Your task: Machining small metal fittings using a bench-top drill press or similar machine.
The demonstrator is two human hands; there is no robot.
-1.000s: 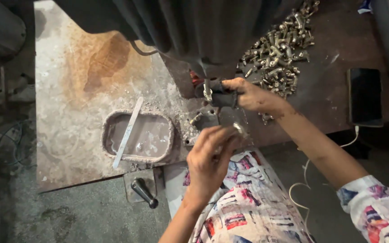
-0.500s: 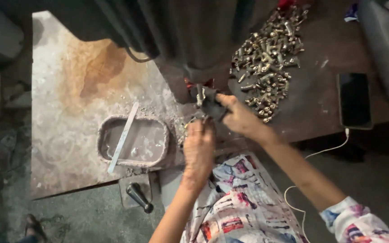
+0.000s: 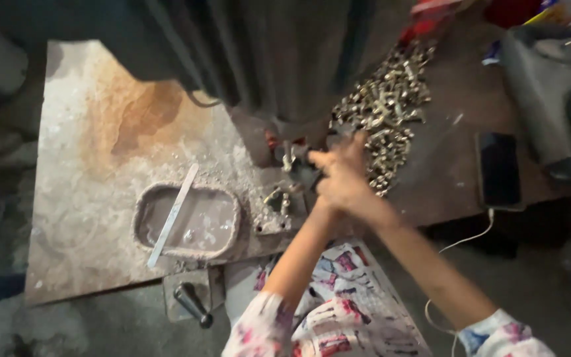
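Both hands are being held together just right of a small metal fixture on a rusty plate. The left hand and right hand overlap; their grip cannot be told. A pile of metal fittings is lying beyond the fixture, up and right.

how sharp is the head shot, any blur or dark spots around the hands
Head view: both hands are motion-smeared and overlap, so the fingers cannot be told apart; the pile of metal fittings is soft too. The machine body above sits in deep shadow, while the rusty plate is evenly lit, without glare.
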